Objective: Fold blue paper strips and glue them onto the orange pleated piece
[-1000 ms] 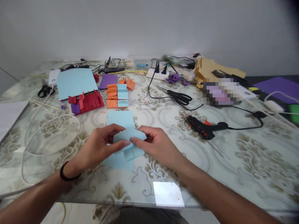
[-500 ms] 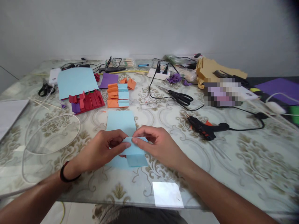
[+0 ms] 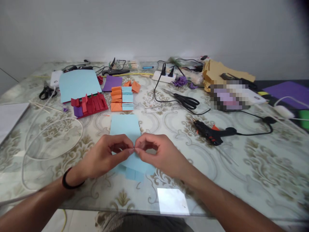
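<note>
Two hands pinch one blue paper (image 3: pixel 144 165).
The left hand (image 3: pixel 102 155) and right hand (image 3: pixel 163 151) meet, each squeezing the paper's edge with thumb and fingers. It is over one flat blue sheet (image 3: pixel 124 124) on the table (image 3: pixel 169 175). One black glue gun (image 3: pixel 208 132) lies to the right; two pairs of scissors (image 3: pixel 180 97) lie farther back.

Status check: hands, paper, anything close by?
Left hand, right hand: both pinching blue paper. Blue sheet partly hidden behind hands. Glue gun off right, touching neither.

Floral tabletop (image 3: pixel 241 193) beneath light-blue paper (image 3: pixel 125 124), black scissors (image 3: pixel 185 100), glue gun (image 3: pixel 209 132).
</note>
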Tool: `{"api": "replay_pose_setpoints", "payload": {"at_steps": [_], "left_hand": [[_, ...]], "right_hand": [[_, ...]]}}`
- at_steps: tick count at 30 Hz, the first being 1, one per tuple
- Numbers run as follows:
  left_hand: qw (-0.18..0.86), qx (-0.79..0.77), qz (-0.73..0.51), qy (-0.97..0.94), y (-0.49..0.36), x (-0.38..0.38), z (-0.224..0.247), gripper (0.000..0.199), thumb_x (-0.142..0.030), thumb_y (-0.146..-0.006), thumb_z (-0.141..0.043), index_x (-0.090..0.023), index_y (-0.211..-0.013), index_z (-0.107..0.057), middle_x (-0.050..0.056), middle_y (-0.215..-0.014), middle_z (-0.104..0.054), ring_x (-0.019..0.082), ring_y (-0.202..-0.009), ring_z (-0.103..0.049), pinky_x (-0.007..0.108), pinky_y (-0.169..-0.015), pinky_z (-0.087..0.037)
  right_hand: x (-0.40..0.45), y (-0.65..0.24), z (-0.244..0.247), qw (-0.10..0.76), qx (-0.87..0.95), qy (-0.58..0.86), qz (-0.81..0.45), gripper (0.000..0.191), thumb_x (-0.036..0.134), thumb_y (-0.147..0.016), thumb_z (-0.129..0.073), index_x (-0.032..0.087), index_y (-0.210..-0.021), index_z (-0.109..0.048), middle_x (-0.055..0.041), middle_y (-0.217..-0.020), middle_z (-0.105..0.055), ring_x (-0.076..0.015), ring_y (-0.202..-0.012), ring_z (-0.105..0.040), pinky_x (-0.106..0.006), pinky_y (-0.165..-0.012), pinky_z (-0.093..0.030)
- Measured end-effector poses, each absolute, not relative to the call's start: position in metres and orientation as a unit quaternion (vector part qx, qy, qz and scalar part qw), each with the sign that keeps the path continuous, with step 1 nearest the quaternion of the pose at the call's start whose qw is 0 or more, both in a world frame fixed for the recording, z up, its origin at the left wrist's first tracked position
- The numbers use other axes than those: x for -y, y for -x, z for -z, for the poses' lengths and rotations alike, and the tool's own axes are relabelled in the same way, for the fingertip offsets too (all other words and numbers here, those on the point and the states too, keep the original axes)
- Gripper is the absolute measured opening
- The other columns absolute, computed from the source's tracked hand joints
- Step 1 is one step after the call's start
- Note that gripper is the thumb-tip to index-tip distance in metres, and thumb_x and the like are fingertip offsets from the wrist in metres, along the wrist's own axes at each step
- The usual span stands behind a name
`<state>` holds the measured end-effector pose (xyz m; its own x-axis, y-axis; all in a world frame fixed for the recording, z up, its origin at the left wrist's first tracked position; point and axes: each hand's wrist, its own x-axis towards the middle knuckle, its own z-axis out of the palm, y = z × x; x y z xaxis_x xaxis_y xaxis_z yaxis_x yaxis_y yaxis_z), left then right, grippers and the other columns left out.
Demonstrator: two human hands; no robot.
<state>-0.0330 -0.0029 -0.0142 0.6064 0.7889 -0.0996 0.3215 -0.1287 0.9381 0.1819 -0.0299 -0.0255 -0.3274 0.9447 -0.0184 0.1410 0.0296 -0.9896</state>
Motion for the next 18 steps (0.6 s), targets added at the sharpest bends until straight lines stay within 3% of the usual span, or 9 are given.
{"api": "replay_pose_setpoints", "payload": {"at_steps": [5, 13, 18], "left_hand": [[0.547, -0.365, -0.213, -0.723, 0.03, 0.005, 0.012, 0.013, -0.021, -0.097, -0.06, -0.016, -0.086, -0.065, -0.004, -0.068, -0.057, 0.008, -0.06, -0.043, 0.021, -0.055, -0.035], [0.513, -0.333, -0.209, -0.763, 0.035, 0.003, 0.003, 0.018, -0.021, -0.098, -0.057, -0.017, -0.084, -0.066, -0.002, -0.073, -0.064, 0.009, -0.064, -0.055, 0.021, -0.061, -0.043], [0.504, -0.35, -0.207, -0.762, 0.047, -0.006, -0.003, 0.022, -0.021, -0.099, -0.057, -0.017, -0.08, -0.067, 0.001, -0.077, -0.073, 0.013, -0.072, -0.066, 0.024, -0.068, -0.048]], "right_hand": [[0.031, -0.181, 0.026, 0.358, 0.622, 0.447, -0.533, 0.005, 0.019, -0.084, -0.069, 0.019, -0.079, -0.068, 0.0018, -0.074, -0.068, -0.0129, -0.071, -0.061, -0.026, -0.068, -0.05], [0.029, -0.19, 0.016, 0.4, 0.623, 0.437, -0.511, 0.005, 0.018, -0.084, -0.07, 0.019, -0.079, -0.068, 0.0021, -0.076, -0.068, -0.0113, -0.071, -0.06, -0.024, -0.069, -0.049], [0.016, -0.209, 0.012, 0.469, 0.58, 0.46, -0.481, 0.011, 0.025, -0.084, -0.073, 0.018, -0.08, -0.067, 0.0033, -0.07, -0.062, -0.0086, -0.059, -0.051, -0.022, -0.056, -0.041]]}}
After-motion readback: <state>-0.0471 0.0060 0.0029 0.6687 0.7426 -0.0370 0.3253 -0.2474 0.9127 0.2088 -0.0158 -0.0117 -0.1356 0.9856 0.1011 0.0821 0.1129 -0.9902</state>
